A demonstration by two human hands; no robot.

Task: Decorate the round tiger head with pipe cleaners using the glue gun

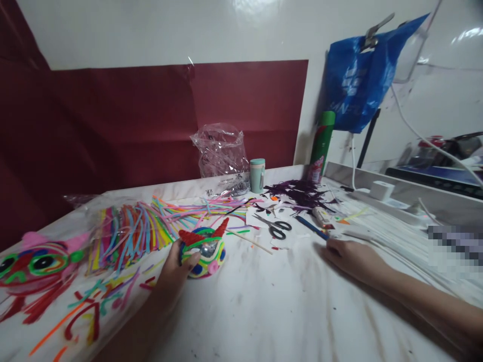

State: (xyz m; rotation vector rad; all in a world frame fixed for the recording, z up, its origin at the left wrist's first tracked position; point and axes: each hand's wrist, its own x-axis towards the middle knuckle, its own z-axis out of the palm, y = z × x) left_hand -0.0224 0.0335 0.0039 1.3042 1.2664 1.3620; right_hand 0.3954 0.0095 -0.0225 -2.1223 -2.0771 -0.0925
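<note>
My left hand (pixel 174 269) grips a small multicoloured pipe-cleaner mask (pixel 206 249) with red horns, resting on the white table (pixel 271 306). My right hand (pixel 349 256) lies on the table further right, fingers stretched toward a blue pen (pixel 311 227) and touching its near end. Black-handled scissors (pixel 277 228) lie on white paper between the two hands. A thin wooden stick (pixel 251 241) lies beside the mask.
A heap of coloured pipe cleaners (pixel 132 229) lies left of the mask, with a pink cat-face craft (pixel 35 264) at far left. Purple scraps (pixel 298 193), a teal cup (pixel 257 175), a clear bag (pixel 221 151), a green spray can (pixel 321 146) and white sticks (pixel 392 234) stand behind.
</note>
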